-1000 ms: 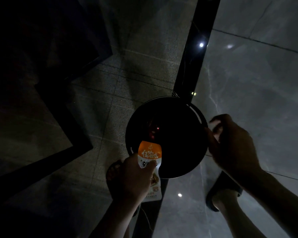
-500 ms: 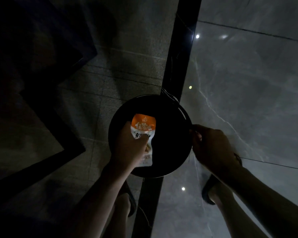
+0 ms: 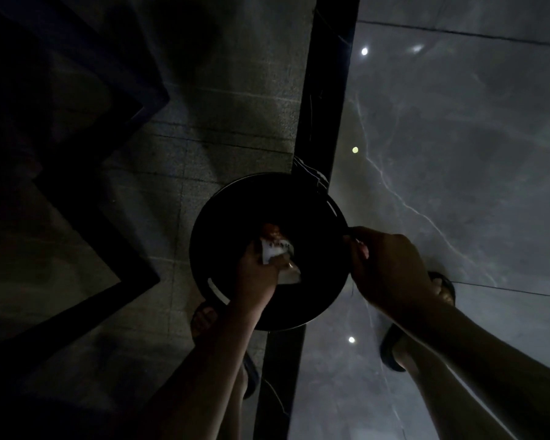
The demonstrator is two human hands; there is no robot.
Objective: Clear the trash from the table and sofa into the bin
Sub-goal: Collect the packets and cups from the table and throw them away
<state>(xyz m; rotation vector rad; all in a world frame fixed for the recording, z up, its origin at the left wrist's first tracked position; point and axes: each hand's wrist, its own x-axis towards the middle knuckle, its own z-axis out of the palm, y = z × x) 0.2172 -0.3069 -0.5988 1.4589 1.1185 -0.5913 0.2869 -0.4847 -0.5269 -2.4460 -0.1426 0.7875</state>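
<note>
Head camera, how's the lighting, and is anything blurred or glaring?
Head view: very dim, left side nearly black; bright spots of glare on the glossy floor; the snack packet in the left hand is motion-blurred over the black bin; the right hand at the rim is underexposed.

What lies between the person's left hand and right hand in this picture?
In the head view, the dark open mouth of the round bin spans the gap between left hand, gripping the snack wrapper over it, and right hand, at its rim.

- Bin (image 3: pixel 223 249) mouth open from above — left hand (image 3: pixel 256 274) with wrapper (image 3: pixel 278 252) fills its middle.
- Right hand (image 3: pixel 385 268) blocks the right rim.
</note>
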